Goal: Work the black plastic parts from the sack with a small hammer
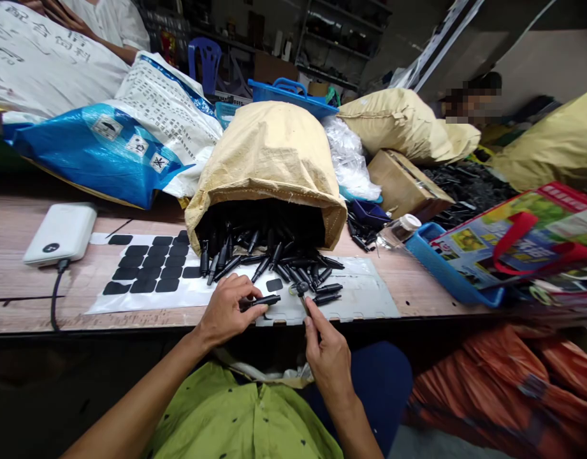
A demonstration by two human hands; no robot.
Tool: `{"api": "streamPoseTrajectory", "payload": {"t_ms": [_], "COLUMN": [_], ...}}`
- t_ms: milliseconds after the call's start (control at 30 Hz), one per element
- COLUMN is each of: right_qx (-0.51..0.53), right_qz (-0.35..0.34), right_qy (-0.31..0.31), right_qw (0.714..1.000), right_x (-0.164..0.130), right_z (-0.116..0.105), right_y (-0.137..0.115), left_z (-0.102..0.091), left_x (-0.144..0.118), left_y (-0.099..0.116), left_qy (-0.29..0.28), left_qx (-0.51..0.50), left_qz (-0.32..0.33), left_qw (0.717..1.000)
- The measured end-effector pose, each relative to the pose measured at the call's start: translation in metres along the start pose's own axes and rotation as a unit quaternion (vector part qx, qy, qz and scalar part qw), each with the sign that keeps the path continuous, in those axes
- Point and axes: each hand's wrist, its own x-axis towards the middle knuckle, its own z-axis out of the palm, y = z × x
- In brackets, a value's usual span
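Observation:
My left hand (229,307) is closed around a slim black pen-like tube (269,299), its tip pointing right. My right hand (327,341) pinches a small tool with a thin metal shaft and a dark rounded head (301,289); its exact kind I cannot make out. The two held things are a short gap apart, above the front of the table. Just beyond them, many similar black tubes (274,252) spill from the mouth of a tan sack (274,146). A single black rounded patch (274,285) lies between my hands.
Rows of black rounded patches (154,261) lie on a white sheet at left, near a white power bank (61,233) with a cable. A blue-and-white bag (106,146) stands behind. To the right are a clear jar (399,231), a cardboard box (408,185) and a blue tray (446,274).

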Motion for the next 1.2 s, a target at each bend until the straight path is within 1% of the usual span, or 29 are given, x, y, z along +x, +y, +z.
{"api": "streamPoseTrajectory", "payload": {"t_ms": [33, 67, 133, 200, 267, 333, 400, 467, 500, 567, 600, 667, 700, 767, 833, 867, 900, 933, 967, 1000, 1033, 1067, 1100, 1133, 1200], "right_qx": [0.006, 0.013, 0.024, 0.031, 0.033, 0.035, 0.035, 0.033, 0.032, 0.033, 0.035, 0.035, 0.034, 0.027, 0.016, 0.009, 0.001, -0.012, -0.028, -0.048, -0.073, -0.086, -0.095, -0.1, -0.101], "right_qz": [0.004, 0.007, 0.005, 0.003, 0.005, 0.003, -0.003, -0.005, -0.005, -0.004, -0.005, -0.004, -0.002, 0.0, -0.002, -0.002, -0.005, -0.012, -0.018, -0.029, -0.036, -0.033, -0.032, -0.027, -0.021], "right_qy": [0.002, 0.002, 0.0, -0.001, 0.002, 0.005, 0.007, 0.01, 0.01, 0.011, 0.01, 0.008, 0.008, 0.007, 0.011, 0.012, 0.01, 0.008, 0.007, 0.005, 0.016, 0.023, 0.028, 0.034, 0.042], "right_qw": [1.0, 1.0, 1.0, 1.0, 0.999, 0.999, 0.999, 0.999, 0.999, 0.999, 0.999, 0.999, 0.999, 1.0, 1.0, 1.0, 1.0, 1.0, 0.999, 0.998, 0.997, 0.996, 0.995, 0.994, 0.994], "right_x": [0.0, 0.0, 0.0, 0.0, 0.0, 0.0, -0.001, -0.002, -0.002, -0.003, -0.003, -0.002, -0.002, -0.002, -0.003, -0.003, -0.004, -0.006, -0.007, -0.008, -0.009, -0.01, -0.01, -0.011, -0.011], "right_z": [0.002, 0.003, 0.005, 0.005, 0.006, 0.007, 0.007, 0.008, 0.008, 0.008, 0.009, 0.009, 0.009, 0.008, 0.008, 0.008, 0.009, 0.01, 0.012, 0.014, 0.017, 0.02, 0.022, 0.024, 0.026], "right_y": [0.001, 0.002, 0.003, 0.004, 0.005, 0.005, 0.006, 0.006, 0.007, 0.006, 0.006, 0.005, 0.004, 0.002, 0.001, 0.002, 0.004, 0.006, 0.009, 0.013, 0.016, 0.02, 0.023, 0.025, 0.027], "left_z": [-0.003, -0.006, -0.01, -0.007, 0.006, 0.028, 0.054, 0.077, 0.086, 0.094, 0.093, 0.081, 0.07, 0.044, 0.018, 0.008, 0.001, -0.001, 0.002, 0.008, 0.018, 0.03, 0.043, 0.056, 0.079], "left_x": [-0.004, -0.008, -0.019, -0.031, -0.046, -0.06, -0.073, -0.082, -0.085, -0.088, -0.087, -0.08, -0.074, -0.059, -0.04, -0.029, -0.018, -0.006, 0.006, 0.019, 0.031, 0.043, 0.054, 0.065, 0.083], "left_y": [0.003, 0.007, 0.018, 0.029, 0.033, 0.026, 0.009, -0.012, -0.021, -0.031, -0.031, -0.018, -0.006, 0.025, 0.061, 0.079, 0.095, 0.11, 0.122, 0.132, 0.139, 0.144, 0.147, 0.149, 0.149], "left_qy": [-0.008, -0.029, -0.103, -0.194, -0.255, -0.285, -0.297, -0.317, -0.33, -0.355, -0.368, -0.395, -0.409, -0.431, -0.438, -0.444, -0.425, -0.387, -0.34, -0.289, -0.243, -0.211, -0.195, -0.191, -0.22], "left_qx": [-0.031, -0.063, -0.113, -0.13, -0.114, -0.073, -0.023, 0.019, 0.036, 0.06, 0.069, 0.075, 0.071, 0.032, -0.051, -0.095, -0.111, -0.102, -0.072, -0.027, 0.031, 0.088, 0.132, 0.165, 0.213], "left_qz": [0.025, 0.051, 0.086, 0.083, 0.045, -0.02, -0.107, -0.187, -0.213, -0.231, -0.224, -0.181, -0.152, -0.087, -0.044, -0.018, 0.01, 0.037, 0.06, 0.073, 0.079, 0.091, 0.109, 0.124, 0.128], "left_qw": [0.999, 0.996, 0.984, 0.969, 0.959, 0.956, 0.948, 0.93, 0.919, 0.904, 0.9, 0.897, 0.897, 0.898, 0.896, 0.891, 0.898, 0.916, 0.936, 0.954, 0.966, 0.969, 0.966, 0.96, 0.943]}}
